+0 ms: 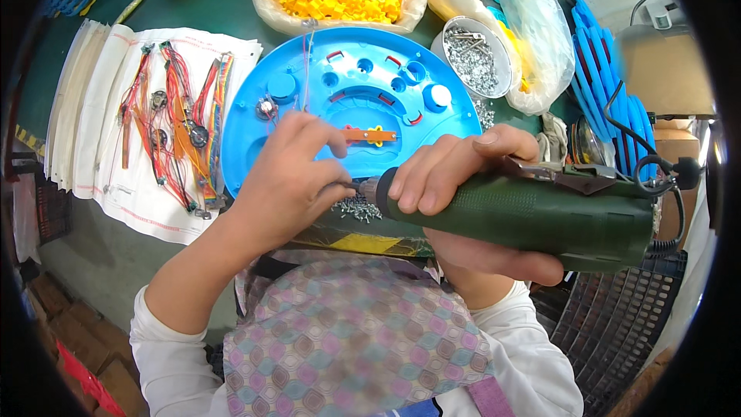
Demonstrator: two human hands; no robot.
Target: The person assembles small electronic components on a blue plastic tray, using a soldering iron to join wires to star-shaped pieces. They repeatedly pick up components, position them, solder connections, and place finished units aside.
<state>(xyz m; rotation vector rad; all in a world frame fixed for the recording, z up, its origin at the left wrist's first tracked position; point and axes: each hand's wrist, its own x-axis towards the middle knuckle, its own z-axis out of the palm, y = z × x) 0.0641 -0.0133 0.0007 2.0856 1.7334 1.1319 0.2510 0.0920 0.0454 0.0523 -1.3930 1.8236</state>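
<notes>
The table (233, 9) bears screws (361, 210) and a blue shell (363, 114).

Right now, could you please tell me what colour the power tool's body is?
The power tool has a dark green body, seen best in the head view.

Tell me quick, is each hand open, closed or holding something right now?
Left hand: fingers curled at the driver's tip; whether they grip anything can't be told.
Right hand: closed around the green power driver.

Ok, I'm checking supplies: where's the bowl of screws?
Head view, upper right of centre: the bowl sits between the blue panel and clear bag.
</notes>
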